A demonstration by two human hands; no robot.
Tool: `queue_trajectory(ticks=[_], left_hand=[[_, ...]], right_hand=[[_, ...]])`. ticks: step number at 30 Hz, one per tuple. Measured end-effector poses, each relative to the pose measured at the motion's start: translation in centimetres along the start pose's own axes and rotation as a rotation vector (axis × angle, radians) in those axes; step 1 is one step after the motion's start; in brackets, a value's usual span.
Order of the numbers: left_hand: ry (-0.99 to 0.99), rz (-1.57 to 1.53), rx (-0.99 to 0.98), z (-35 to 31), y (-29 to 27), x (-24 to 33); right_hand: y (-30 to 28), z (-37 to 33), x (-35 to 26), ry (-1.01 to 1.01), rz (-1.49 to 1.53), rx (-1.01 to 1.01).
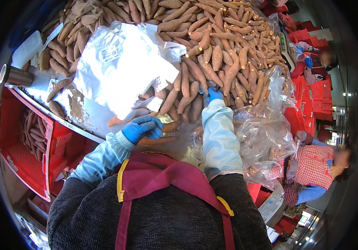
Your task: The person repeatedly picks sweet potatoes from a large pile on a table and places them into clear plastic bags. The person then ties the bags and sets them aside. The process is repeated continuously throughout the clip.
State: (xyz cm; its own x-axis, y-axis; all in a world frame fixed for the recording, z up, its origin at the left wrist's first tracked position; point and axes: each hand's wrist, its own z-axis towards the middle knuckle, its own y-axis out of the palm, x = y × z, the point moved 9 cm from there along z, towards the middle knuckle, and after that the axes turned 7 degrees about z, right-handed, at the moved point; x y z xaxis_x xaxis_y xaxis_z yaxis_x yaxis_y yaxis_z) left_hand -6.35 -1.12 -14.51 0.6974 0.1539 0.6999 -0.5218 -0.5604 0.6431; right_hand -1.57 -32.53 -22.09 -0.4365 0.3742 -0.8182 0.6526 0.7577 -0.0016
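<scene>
Sweet potato (171, 126) half hidden under left hand (142, 128).

Bright, even overhead light fills the scene. Strong white glare washes out the stack of clear plastic bags (122, 66), erasing detail. Shadows are soft and short. The fisheye lens bends straight edges near the rim, which falls into black vignette. The centre is sharp; the far edges blur slightly.
</scene>
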Motion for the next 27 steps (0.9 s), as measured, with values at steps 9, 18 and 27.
queue_trajectory(ticks=[9, 18, 27], left_hand=[[0.034, 0.009, -0.005, -0.6, -0.2, 0.9], [-0.005, -0.036, -0.002, -0.9, -1.1, -0.6], [0.035, 0.028, 0.053, 0.4, -1.7, 1.3]], right_hand=[[-2.7, 3.1, 0.5, -0.325, -0.218, 0.297], [-2.1, 6.0, 2.9, -0.011, -0.326, 0.13], [3.4, -7.1, 0.5, -0.105, 0.26, -0.017]])
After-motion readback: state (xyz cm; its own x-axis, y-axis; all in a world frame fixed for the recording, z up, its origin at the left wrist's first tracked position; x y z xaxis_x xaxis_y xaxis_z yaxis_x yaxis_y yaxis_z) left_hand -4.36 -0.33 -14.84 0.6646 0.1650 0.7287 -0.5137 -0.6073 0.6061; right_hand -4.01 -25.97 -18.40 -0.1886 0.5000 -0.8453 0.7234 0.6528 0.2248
